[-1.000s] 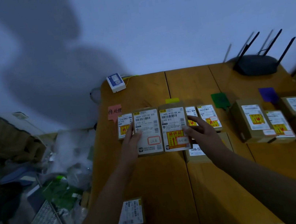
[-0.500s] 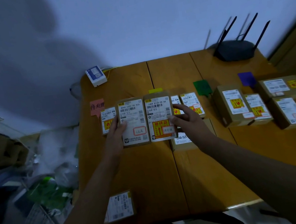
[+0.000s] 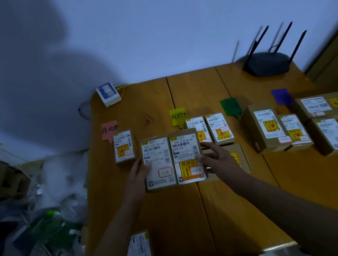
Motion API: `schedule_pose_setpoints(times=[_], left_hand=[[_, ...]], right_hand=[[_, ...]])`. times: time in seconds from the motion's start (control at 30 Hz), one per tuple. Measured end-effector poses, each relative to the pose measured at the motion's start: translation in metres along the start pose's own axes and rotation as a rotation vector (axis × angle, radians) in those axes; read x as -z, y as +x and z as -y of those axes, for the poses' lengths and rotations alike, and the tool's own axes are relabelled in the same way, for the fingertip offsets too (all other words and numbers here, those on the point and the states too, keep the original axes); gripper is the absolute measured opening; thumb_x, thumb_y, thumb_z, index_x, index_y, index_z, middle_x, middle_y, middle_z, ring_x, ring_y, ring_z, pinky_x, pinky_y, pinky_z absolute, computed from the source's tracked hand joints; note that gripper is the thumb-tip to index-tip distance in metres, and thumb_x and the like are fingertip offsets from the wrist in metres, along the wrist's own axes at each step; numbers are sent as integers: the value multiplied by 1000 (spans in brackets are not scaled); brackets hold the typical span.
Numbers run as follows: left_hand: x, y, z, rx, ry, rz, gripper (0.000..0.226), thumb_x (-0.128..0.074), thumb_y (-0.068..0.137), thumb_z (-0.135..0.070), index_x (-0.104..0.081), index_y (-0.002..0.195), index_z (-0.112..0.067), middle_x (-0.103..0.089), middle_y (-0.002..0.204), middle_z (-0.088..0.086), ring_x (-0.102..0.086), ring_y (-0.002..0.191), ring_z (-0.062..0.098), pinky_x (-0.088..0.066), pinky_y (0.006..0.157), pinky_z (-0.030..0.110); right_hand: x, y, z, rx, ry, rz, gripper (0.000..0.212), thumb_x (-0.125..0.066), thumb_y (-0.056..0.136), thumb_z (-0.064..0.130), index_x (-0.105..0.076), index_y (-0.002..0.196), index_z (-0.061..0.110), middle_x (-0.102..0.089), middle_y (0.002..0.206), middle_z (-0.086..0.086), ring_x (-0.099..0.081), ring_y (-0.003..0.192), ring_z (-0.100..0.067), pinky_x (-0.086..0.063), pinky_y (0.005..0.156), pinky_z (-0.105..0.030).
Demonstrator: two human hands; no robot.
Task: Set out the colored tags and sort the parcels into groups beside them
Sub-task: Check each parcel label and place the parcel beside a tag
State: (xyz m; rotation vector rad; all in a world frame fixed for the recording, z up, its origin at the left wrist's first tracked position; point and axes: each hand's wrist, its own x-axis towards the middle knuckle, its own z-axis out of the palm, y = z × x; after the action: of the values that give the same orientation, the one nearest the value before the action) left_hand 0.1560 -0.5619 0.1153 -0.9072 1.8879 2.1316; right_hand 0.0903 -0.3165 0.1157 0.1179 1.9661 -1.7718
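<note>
Now both flat parcels have slid nearer, uncovering the yellow tag, with the left hand and right hand spread flat on them, apparently still regrouping.

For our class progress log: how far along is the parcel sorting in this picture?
Done: pink tag, yellow tag, green tag and purple tag are out with parcels beside them. In hand: left hand and right hand touch two parcels. Left: one near-edge parcel.
</note>
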Motion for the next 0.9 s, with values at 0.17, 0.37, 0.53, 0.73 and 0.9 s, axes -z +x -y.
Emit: schedule_pose_setpoints(times=[0.17, 0.37, 0.53, 0.73, 0.9], left_hand=[[-2, -4, 5, 47, 5, -6, 47, -56, 104, -30, -50, 148, -16, -71, 124, 12, -75, 94, 19, -60, 61, 22], [11, -5, 6, 49, -7, -46, 35, -58, 103, -26, -59, 135, -11, -73, 120, 15, -77, 92, 20, -63, 70, 30], [47, -3, 17, 5, 8, -187, 36, -57, 103, -33, -65, 131, -13, -79, 108, 10, -79, 88, 21, -63, 68, 29], [97, 15, 43, 59, -23, -280, 35, -59, 101, -38, -67, 127, -17, -82, 96, 3, -80, 82, 19, -61, 59, 25], [122, 38, 60, 61, -70, -303, 39, -64, 99, -38, -65, 133, -18, -82, 101, 2, -80, 87, 21, -64, 63, 29]], right_hand=[[2, 1, -6, -18, 2, 7, 39, -66, 100, 17, -59, 138, 22, -75, 123, -8, -75, 110, -21, -64, 78, -31], [-11, 8, -14, -41, -34, 21, 45, -71, 98, 25, -58, 141, 27, -78, 120, -5, -78, 104, -16, -64, 90, -42], [-48, 30, -21, -75, -62, 66, 60, -71, 97, 36, -49, 152, 26, -74, 129, 0, -73, 114, -20, -58, 101, -51], [-106, 110, -32, -129, -89, 25, 57, -62, 104, 30, -42, 156, 20, -69, 137, -11, -71, 113, -28, -58, 100, -52], [-145, 184, -38, -156, -226, -39, 52, -55, 108, 30, -40, 156, 15, -64, 138, -18, -66, 114, -40, -56, 93, -56]])
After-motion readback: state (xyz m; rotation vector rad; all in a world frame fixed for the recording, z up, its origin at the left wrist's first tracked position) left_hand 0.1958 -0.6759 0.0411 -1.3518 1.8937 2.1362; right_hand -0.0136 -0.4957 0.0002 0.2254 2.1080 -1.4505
